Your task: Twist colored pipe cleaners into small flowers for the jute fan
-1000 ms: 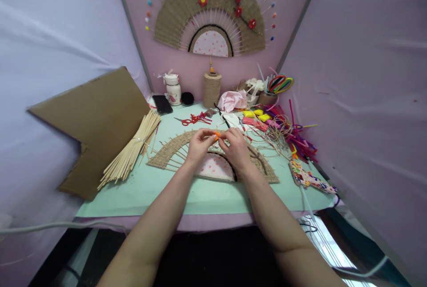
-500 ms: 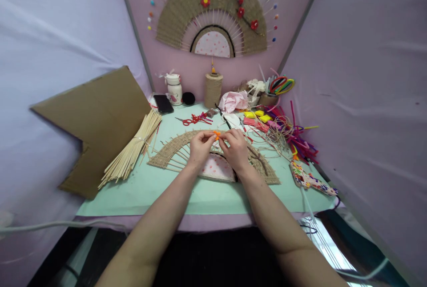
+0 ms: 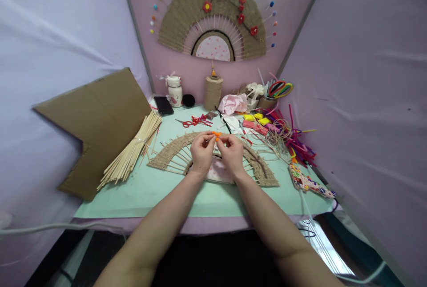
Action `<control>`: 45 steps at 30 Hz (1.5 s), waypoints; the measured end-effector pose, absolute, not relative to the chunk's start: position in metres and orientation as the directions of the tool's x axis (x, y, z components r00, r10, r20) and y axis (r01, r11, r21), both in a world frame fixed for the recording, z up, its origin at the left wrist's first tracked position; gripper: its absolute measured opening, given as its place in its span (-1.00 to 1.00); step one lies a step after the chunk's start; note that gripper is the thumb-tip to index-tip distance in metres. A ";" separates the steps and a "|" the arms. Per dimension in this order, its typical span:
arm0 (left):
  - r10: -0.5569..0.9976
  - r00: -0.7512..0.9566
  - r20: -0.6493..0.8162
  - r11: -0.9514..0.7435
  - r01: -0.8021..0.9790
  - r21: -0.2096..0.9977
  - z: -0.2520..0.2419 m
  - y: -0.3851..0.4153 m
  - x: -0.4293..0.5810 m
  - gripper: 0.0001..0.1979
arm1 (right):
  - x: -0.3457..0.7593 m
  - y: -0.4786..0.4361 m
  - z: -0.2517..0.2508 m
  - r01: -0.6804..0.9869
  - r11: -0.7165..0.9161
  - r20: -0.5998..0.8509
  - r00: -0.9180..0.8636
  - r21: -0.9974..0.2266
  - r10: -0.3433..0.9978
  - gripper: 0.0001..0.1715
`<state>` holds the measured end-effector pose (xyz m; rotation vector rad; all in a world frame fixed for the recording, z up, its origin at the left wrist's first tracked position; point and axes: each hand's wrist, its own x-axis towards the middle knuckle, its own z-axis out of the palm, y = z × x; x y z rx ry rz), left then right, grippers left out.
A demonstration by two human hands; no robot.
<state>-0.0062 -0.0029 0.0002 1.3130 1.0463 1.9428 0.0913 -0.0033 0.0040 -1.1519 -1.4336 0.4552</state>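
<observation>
Surface: green cloth, woven fan flat on it | Room: lilac side walls, pink back wall bearing flowered fan | Hands: left hand, right hand both pinching small orange piece in fingertips, over the woven fan

Bare arms, black clothing

The left arm and right arm are bare from the elbow down, each slim at the wrist and widening toward the elbow. A fold creases the right arm's inner elbow. The left hand and right hand are ungloved; their nails are too small to make out. Below the front edge of the tabletop shows black clothing, its cut and seams lost in shadow.
</observation>
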 end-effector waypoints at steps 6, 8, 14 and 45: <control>0.833 -0.328 0.446 -0.508 -0.131 0.852 -0.002 0.002 -0.005 -0.94 | 0.097 0.005 0.000 0.101 0.307 0.320 0.148 -0.946 0.936 -0.77; 0.868 -0.293 0.400 -0.463 -0.189 0.866 -0.003 0.004 -0.006 -0.93 | 0.100 0.003 0.001 0.254 0.379 0.425 0.160 -0.890 0.891 -0.81; 0.925 -0.249 0.288 -0.352 -0.270 0.896 0.002 0.005 -0.008 -0.90 | 0.106 -0.001 0.006 0.585 0.513 0.652 0.036 -0.628 0.757 -0.85; 0.959 0.174 -0.224 0.275 -0.768 0.579 0.005 0.007 -0.015 -0.84 | 0.112 0.004 0.015 0.022 0.302 0.302 -0.015 -0.953 0.953 -0.74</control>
